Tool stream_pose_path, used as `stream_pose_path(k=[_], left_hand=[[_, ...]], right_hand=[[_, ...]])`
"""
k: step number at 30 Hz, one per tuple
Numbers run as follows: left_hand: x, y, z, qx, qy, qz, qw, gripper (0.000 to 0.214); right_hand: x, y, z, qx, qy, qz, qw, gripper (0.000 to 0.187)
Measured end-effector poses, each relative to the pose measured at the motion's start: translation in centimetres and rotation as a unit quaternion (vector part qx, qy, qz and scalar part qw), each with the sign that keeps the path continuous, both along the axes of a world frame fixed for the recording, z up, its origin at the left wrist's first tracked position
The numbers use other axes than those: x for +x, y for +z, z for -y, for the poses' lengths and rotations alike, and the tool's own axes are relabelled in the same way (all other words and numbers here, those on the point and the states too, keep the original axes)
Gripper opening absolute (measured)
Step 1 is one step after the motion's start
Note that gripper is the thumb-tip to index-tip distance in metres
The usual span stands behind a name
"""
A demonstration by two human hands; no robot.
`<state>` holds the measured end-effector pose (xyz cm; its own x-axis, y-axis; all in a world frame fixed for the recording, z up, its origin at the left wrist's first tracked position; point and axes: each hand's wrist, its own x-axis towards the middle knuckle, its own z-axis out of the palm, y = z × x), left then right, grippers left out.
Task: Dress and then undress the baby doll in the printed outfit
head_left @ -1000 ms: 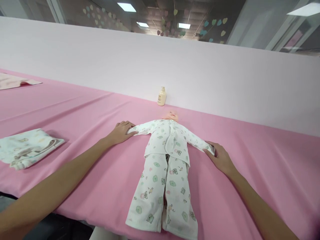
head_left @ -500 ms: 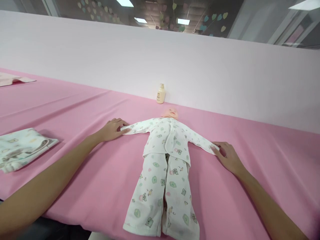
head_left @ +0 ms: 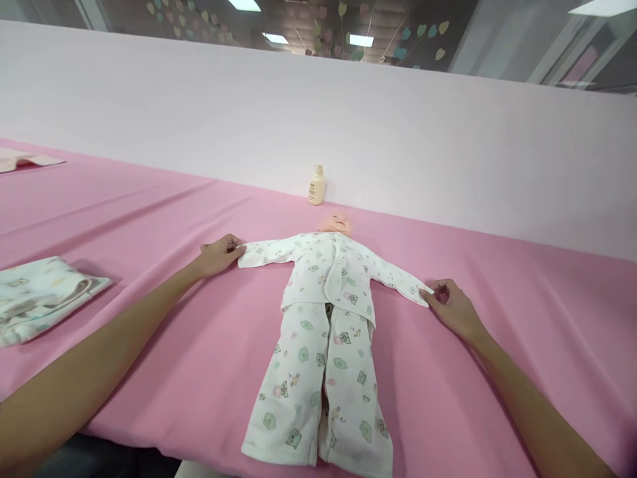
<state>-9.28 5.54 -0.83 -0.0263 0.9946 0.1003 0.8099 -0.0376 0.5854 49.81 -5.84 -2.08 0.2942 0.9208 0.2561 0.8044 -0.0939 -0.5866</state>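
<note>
A baby doll (head_left: 339,223) lies on its back on the pink sheet, its head toward the wall. It wears a white patterned baby shirt (head_left: 318,269) with both sleeves spread out sideways. White trousers (head_left: 298,372) with bear prints cover its legs and reach toward the near edge. My left hand (head_left: 221,254) pinches the cuff of the sleeve on the left. At the other cuff, my right hand (head_left: 450,305) has thumb and fingers closed on the sleeve end. The doll's hands are hidden inside the sleeves.
A cream pump bottle (head_left: 317,186) stands by the white wall (head_left: 199,113) beyond the doll's head. Folded patterned cloth (head_left: 44,299) lies at the left, and a pale pink cloth (head_left: 24,159) farther back. The pink sheet (head_left: 472,411) has a near edge at the bottom.
Both hands have gone from lying flatter by the cuffs to pinching them, fingers more curled. The whole view has shifted slightly.
</note>
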Motion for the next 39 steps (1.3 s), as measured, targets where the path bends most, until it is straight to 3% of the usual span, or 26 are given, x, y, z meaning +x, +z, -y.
stream_pose_path(k=[5, 8, 15, 20, 24, 27, 29, 31, 34, 39], left_hand=[[-0.3, 0.1, -0.2, -0.005, 0.034, 0.022, 0.999, 0.038], [-0.7, -0.4, -0.5, 0.025, 0.021, -0.006, 0.999, 0.039], [-1.4, -0.6, -0.5, 0.083, 0.0, -0.101, 0.991, 0.033], [0.8, 2.2, 1.4, 0.147, 0.021, -0.061, 0.987, 0.035], [5.4, 6.2, 6.2, 0.211, -0.051, 0.042, 0.975, 0.038], [8.8, 8.5, 11.9, 0.191, -0.127, 0.068, 0.971, 0.039], [10.3, 8.9, 15.9, 0.138, -0.163, 0.083, 0.973, 0.038], [11.0, 8.1, 19.8, 0.09, -0.182, 0.101, 0.974, 0.035], [10.8, 5.0, 24.7, 0.054, -0.17, 0.127, 0.976, 0.029], [8.9, -0.8, 29.8, 0.064, -0.189, 0.101, 0.975, 0.048]], right_hand=[[0.8, 0.6, 0.2, 0.003, -0.04, -0.125, 0.991, 0.054], [1.5, 0.6, 0.1, -0.008, -0.057, -0.143, 0.988, 0.054], [1.4, -0.2, 0.4, 0.041, -0.036, 0.004, 0.998, 0.038], [-0.3, 1.0, 0.8, 0.177, -0.029, 0.121, 0.976, 0.03], [-5.0, 3.8, 2.2, 0.214, 0.023, 0.079, 0.973, 0.023], [-9.9, 6.0, 5.0, 0.141, 0.091, 0.016, 0.986, 0.025], [-13.1, 7.1, 7.9, 0.076, 0.151, -0.011, 0.986, 0.023], [-15.7, 7.7, 11.3, 0.024, 0.208, -0.013, 0.978, 0.021], [-18.1, 7.4, 16.5, -0.035, 0.271, 0.008, 0.962, 0.018], [-19.1, 4.7, 22.0, -0.06, 0.291, 0.025, 0.955, 0.026]])
